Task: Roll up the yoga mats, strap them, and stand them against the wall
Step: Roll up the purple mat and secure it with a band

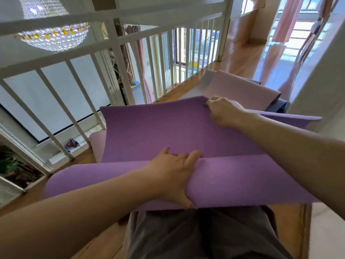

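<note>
A purple mat (168, 131), a pale pink mat (242, 88) and a dark blue-grey mat (281, 107) are shown; the railing (119, 58) is painted white, the floor (240, 53) is seen in orange-brown wood.

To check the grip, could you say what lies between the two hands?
Only bare purple mat spans from left hand to right hand, in the head view.

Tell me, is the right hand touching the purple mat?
Touching. The head view shows the right hand pinching the raised far edge of the purple mat, fingers curled over it.
</note>
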Motion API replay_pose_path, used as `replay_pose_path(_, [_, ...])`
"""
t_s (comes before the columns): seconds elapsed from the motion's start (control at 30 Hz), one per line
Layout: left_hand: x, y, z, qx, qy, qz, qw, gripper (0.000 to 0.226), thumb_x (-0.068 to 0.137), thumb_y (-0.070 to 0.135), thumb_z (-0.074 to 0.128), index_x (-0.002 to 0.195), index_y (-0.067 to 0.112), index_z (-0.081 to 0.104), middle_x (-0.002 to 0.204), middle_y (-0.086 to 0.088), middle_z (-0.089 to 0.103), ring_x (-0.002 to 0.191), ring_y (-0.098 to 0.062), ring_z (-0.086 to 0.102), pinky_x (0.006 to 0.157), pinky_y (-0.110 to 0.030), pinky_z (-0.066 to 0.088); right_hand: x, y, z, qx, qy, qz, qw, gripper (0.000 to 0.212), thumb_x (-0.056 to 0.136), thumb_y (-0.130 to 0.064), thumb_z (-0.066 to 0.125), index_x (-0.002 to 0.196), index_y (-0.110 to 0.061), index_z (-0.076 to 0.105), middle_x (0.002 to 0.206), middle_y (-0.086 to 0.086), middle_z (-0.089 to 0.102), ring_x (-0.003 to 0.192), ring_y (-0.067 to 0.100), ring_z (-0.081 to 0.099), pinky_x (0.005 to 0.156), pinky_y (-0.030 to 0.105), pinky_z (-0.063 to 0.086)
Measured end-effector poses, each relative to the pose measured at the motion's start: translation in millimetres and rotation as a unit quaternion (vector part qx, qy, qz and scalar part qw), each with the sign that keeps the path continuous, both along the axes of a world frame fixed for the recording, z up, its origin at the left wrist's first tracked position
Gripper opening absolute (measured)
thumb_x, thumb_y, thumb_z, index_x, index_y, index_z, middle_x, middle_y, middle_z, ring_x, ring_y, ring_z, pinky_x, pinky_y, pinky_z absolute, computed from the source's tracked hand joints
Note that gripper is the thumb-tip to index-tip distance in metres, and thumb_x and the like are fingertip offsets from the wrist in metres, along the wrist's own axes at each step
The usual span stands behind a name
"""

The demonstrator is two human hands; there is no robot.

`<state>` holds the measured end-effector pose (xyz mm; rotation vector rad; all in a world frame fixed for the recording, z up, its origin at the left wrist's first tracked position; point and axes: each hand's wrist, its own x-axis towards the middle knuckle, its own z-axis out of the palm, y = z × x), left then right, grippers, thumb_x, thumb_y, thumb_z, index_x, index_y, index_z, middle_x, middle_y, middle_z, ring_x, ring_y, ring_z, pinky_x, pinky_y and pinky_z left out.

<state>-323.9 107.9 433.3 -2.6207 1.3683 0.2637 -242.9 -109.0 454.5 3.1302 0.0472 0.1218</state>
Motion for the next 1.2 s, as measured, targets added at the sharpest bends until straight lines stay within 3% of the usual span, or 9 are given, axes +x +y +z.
replay_pose_path(0.17, [-5.5, -0.8, 4.5, -0.025, -0.052, -0.026, 0.998, 0.096, 0.073, 0.066, 0.062, 0.147, 0.023, 0.018, 0.149, -0.006, 0.026, 0.133, -0.027, 0.029, 0.114, -0.048, 0.020, -1.1, -5.6, -2.0, -0.001, 0.007, -0.011, 1.000, 0.044, 0.092, -0.010, 0.039, 0.135, -0.013, 0.048, 0.131, 0.008, 0.049, 0.117, 0.032, 0.052, 0.093, 0.046, 0.046])
replay_pose_path(0.27, [-8.0, -3.9, 4.1, -0.048, -0.071, -0.027, 0.996, 0.097, 0.076, 0.061, 0.061, 0.150, 0.018, 0.016, 0.140, -0.007, 0.033, 0.124, -0.027, 0.037, 0.110, -0.041, 0.027, -1.6, -6.0, -3.8, 0.002, 0.008, -0.014, 1.000, 0.045, 0.092, -0.010, 0.040, 0.136, -0.013, 0.047, 0.132, 0.008, 0.049, 0.118, 0.031, 0.052, 0.093, 0.046, 0.046])
replay_pose_path(0.4, [-9.6, -7.3, -1.2, -0.048, -0.077, -0.008, 0.996, 0.097, 0.080, 0.058, 0.056, 0.151, 0.016, 0.005, 0.145, -0.010, 0.034, 0.130, -0.031, 0.038, 0.115, -0.054, 0.014, -1.0, -3.8, -4.8, 0.008, 0.006, -0.010, 1.000, 0.044, 0.091, -0.011, 0.041, 0.135, -0.013, 0.049, 0.131, 0.008, 0.050, 0.118, 0.031, 0.051, 0.092, 0.045, 0.046])
replay_pose_path(0.5, [-9.5, -13.2, -11.3, -0.006, -0.090, 0.018, 0.996, 0.110, 0.073, 0.067, 0.059, 0.149, 0.012, 0.002, 0.148, -0.015, 0.026, 0.131, -0.035, 0.035, 0.111, -0.061, 0.017, -2.2, -4.0, -5.3, 0.014, 0.005, -0.012, 1.000, 0.044, 0.091, -0.011, 0.041, 0.133, -0.013, 0.050, 0.130, 0.008, 0.050, 0.117, 0.031, 0.052, 0.092, 0.043, 0.046])
replay_pose_path(0.63, [4.6, -17.3, -13.7, -0.043, -0.063, 0.035, 0.996, 0.105, 0.065, 0.065, 0.068, 0.144, 0.017, 0.018, 0.134, -0.009, 0.041, 0.117, -0.032, 0.047, 0.100, -0.046, 0.038, -3.7, -4.5, -3.0, 0.018, 0.005, -0.005, 1.000, 0.042, 0.090, -0.010, 0.042, 0.130, -0.012, 0.054, 0.129, 0.007, 0.052, 0.115, 0.030, 0.053, 0.091, 0.043, 0.048])
replay_pose_path(0.77, [-0.4, -5.1, -2.9, -0.043, -0.025, 0.003, 0.999, 0.097, 0.063, 0.067, 0.069, 0.139, 0.023, 0.029, 0.129, -0.003, 0.049, 0.110, -0.027, 0.053, 0.093, -0.040, 0.046, -5.6, -9.4, 7.4, 0.064, -0.025, 0.024, 0.997, 0.037, 0.089, -0.002, 0.046, 0.113, -0.018, 0.068, 0.122, 0.002, 0.062, 0.112, 0.025, 0.057, 0.095, 0.036, 0.045])
replay_pose_path(0.97, [0.1, 5.4, 2.0, -0.032, 0.065, 0.002, 0.997, 0.098, 0.063, 0.068, 0.071, 0.142, 0.031, 0.026, 0.129, 0.002, 0.044, 0.114, -0.021, 0.046, 0.096, -0.036, 0.043, -10.9, -2.6, -12.3, 0.085, 0.004, 0.023, 0.996, 0.039, 0.087, 0.003, 0.048, 0.107, -0.020, 0.073, 0.117, 0.001, 0.066, 0.109, 0.023, 0.058, 0.096, 0.030, 0.044])
replay_pose_path(1.1, [6.8, 4.5, 2.9, -0.010, 0.024, -0.025, 0.999, 0.101, 0.063, 0.071, 0.069, 0.143, 0.028, 0.025, 0.122, 0.001, 0.027, 0.110, -0.021, 0.032, 0.099, -0.038, 0.039, -7.7, -8.1, -12.7, 0.094, 0.002, 0.012, 0.995, 0.039, 0.088, 0.001, 0.046, 0.107, -0.021, 0.073, 0.118, 0.001, 0.065, 0.112, 0.023, 0.056, 0.097, 0.030, 0.042])
replay_pose_path(1.2, [9.2, 2.5, 6.4, -0.004, -0.008, -0.040, 0.999, 0.107, 0.066, 0.072, 0.066, 0.148, 0.027, 0.016, 0.127, -0.001, 0.031, 0.113, -0.023, 0.037, 0.102, -0.038, 0.037, -7.4, -7.9, -13.9, 0.098, -0.005, 0.012, 0.995, 0.040, 0.087, 0.001, 0.045, 0.106, -0.021, 0.073, 0.119, 0.002, 0.065, 0.111, 0.024, 0.057, 0.097, 0.031, 0.043])
